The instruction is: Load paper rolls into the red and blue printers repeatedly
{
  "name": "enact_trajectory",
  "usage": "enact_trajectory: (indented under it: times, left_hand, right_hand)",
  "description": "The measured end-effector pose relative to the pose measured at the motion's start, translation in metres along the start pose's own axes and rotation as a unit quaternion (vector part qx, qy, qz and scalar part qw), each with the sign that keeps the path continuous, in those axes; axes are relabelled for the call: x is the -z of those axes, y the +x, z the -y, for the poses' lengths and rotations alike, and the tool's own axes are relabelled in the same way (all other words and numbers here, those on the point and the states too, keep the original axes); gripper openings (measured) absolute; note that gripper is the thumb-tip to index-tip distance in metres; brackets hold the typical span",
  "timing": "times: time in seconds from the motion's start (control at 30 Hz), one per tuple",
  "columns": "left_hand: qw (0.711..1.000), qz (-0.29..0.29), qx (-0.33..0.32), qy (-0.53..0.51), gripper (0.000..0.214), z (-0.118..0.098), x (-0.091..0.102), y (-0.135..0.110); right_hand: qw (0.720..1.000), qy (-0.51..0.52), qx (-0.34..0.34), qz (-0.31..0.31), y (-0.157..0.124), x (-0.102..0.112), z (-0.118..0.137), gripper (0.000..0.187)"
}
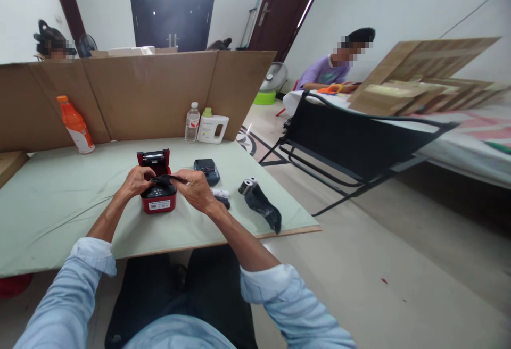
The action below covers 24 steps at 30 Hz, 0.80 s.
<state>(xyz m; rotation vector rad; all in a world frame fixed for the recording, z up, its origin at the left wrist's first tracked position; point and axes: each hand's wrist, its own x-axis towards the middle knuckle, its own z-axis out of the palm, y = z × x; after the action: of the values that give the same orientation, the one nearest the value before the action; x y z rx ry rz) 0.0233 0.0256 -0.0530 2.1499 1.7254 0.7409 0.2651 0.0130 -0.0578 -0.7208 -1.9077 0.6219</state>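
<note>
A small red-and-black label printer (pixel 158 202) stands on the table with its lid (pixel 154 156) raised at the back. Across its opening lies a thin black strip (pixel 163 179), pinched at its right end by my right hand (pixel 194 189). My left hand (pixel 136 183) is closed at the strip's left end, over the printer's left edge; its fingertips are partly hidden. Beyond my right hand sits a dark, boxy device (pixel 206 171). Small white rolls (pixel 220 193) and a dark object (pixel 223 201) lie beside my right wrist.
Further right are more small rolls (pixel 247 185) and a crumpled black bag (pixel 263 208). An orange bottle (pixel 75 124), a clear bottle (pixel 192 123) and a white jug (pixel 212 126) stand against the cardboard screen (pixel 151 93). A black folding chair (pixel 343 141) and a seated person (pixel 325 72) are at right.
</note>
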Motion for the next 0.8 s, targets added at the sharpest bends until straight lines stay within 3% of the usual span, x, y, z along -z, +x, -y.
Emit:
enact_trajectory:
  times: [0.2,0.3,0.4,0.5,0.57,0.67,0.8]
  left_hand:
    - [0.994,0.049,0.026,0.097,0.017,-0.005,0.002,0.009]
    - [0.995,0.060,-0.004,0.082,0.020,-0.005,0.003,0.005]
    - [0.999,-0.021,-0.045,0.022,0.020,0.002,0.006,-0.004]
    - [0.981,-0.191,-0.020,-0.013,0.023,0.012,0.011,-0.008]
    - [0.968,-0.247,0.004,-0.047,0.037,0.019,0.014,-0.004]
    - [0.970,-0.205,0.010,-0.133,0.065,0.030,0.015,0.008]
    - [0.967,-0.179,-0.009,-0.183,0.071,0.039,0.011,0.010]
  right_hand:
    - [0.996,-0.083,0.025,0.034,0.014,-0.010,-0.005,0.015]
    - [0.990,-0.128,0.036,0.049,0.014,-0.016,-0.010,0.015]
    - [0.986,-0.143,0.063,0.056,0.006,-0.023,-0.013,0.016]
    - [0.981,-0.155,0.105,0.053,-0.008,-0.031,-0.014,0.016]
    - [0.976,-0.171,0.127,0.053,-0.017,-0.037,-0.014,0.018]
    - [0.967,-0.202,0.149,0.049,-0.031,-0.046,-0.015,0.024]
    - [0.958,-0.234,0.160,0.031,-0.045,-0.055,-0.018,0.026]
